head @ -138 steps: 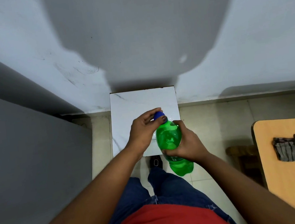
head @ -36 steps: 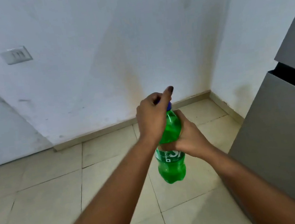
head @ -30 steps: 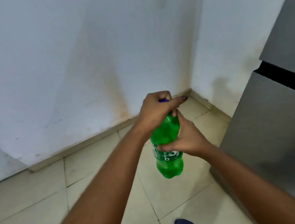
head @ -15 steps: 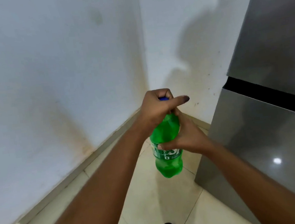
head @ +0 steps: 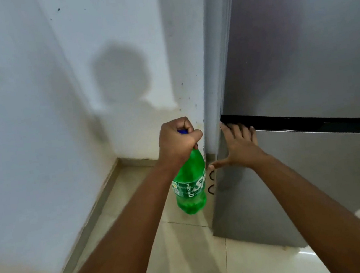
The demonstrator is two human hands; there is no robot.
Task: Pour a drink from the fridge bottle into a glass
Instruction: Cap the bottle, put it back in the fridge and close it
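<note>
A green plastic soda bottle [head: 190, 189] with a blue cap hangs upright from my left hand [head: 178, 142], which is closed around its neck and cap. My right hand [head: 240, 146] is off the bottle, fingers spread, resting flat on the upper left corner of the grey fridge's lower door [head: 310, 172], with fingertips at the dark gap between the two doors. The bottle hangs just left of the fridge's corner edge. No glass is in view.
The fridge's upper door [head: 298, 37] fills the upper right. A white wall corner [head: 121, 75] stands close behind the bottle, with a skirting board along the beige tiled floor [head: 188, 248]. The gap between wall and fridge is narrow.
My right hand has let go of the bottle and moved right onto the fridge's lower door. The view has turned right, towards the fridge. My left hand alone now carries the bottle.
</note>
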